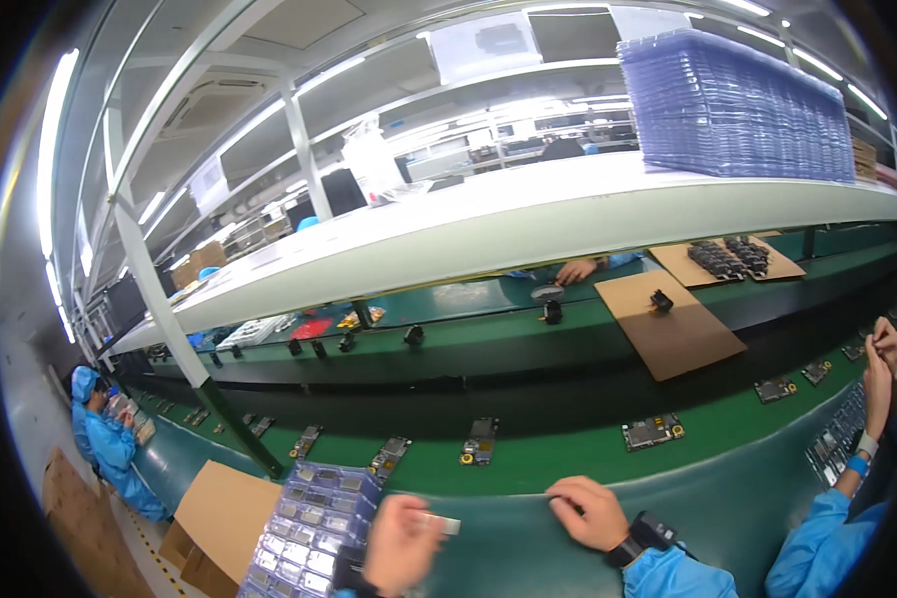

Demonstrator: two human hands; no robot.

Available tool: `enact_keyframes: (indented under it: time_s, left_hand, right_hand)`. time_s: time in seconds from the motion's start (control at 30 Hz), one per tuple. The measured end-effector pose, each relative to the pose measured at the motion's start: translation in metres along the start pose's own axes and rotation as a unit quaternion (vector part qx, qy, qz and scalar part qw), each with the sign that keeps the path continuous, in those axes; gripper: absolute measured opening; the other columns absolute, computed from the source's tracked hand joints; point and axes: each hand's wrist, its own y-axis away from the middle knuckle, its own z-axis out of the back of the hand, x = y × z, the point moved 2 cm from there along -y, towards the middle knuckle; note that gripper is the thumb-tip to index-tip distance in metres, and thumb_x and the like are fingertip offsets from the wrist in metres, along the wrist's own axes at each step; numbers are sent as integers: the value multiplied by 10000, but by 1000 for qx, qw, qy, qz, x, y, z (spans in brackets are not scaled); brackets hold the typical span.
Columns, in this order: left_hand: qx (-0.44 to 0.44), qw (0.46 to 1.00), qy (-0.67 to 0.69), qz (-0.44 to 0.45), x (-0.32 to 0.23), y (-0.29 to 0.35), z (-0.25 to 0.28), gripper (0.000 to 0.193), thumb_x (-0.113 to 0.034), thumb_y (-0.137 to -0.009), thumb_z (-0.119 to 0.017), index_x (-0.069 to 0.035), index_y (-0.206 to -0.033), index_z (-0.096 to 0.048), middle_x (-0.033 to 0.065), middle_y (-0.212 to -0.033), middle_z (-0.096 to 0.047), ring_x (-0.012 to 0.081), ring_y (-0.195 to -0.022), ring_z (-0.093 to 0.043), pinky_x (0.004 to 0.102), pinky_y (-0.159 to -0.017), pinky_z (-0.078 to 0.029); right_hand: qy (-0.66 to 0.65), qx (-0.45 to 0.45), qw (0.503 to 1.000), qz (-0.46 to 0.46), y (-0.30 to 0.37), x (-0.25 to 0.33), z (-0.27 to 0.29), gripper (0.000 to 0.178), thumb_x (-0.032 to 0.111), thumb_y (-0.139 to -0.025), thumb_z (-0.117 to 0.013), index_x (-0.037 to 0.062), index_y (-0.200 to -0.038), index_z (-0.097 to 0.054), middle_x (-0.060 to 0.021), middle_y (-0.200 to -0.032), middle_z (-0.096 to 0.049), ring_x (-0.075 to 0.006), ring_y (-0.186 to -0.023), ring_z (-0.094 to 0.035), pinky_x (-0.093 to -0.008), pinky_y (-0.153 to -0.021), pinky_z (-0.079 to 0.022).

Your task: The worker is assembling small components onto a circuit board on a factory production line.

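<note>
My left hand (401, 546), slightly blurred, is closed on a small flat silvery piece (445, 523) that juts out past its fingers to the right. Just left of that hand stands a stack of clear plastic trays (279, 546), its pockets filled with grey and silver rectangular parts. Over the near edge of the green worktop, my right hand (590, 513) has its fingers loosely bent, thumb and index a little apart, with nothing visible between them. Beyond my hands lie circuit boards (653, 432) in a spaced row, one upright board (479, 441) among them.
A cardboard sheet (668, 324) with a black part slopes from the raised ledge. Blue-tinted clear trays (733, 105) are piled on the shelf. At right, a co-worker's hands (879, 359) are near; another person (115, 439) sits far left. A cardboard box (219, 513) is at left.
</note>
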Motion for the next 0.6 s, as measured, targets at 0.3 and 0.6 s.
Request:
enact_keyframes:
  time_s: [0.3, 0.6]
  left_hand:
    - [187, 965, 173, 66, 66, -33, -152, 231, -68, -947, -642, -14, -1138, -526, 50, -917, -667, 85, -775, -629, 214, -663, -500]
    - [266, 953, 95, 111, 88, -63, -173, 320, -79, -922, -685, 10, -1187, -529, 49, -910, -663, 76, -744, -624, 212, -612, -519]
  right_hand:
    - [110, 2, 992, 63, 18, 1, -4, 354, 75, -807, -765, 46, -1147, -671, -115, -1133, -682, -285, -995, -678, -354, -846, -559]
    - [106, 13, 993, -49, 16, -17, 10, 298, 88, -846, -750, 58, -1135, -684, -101, -1081, -697, -229, -902, -700, -311, -769, -573]
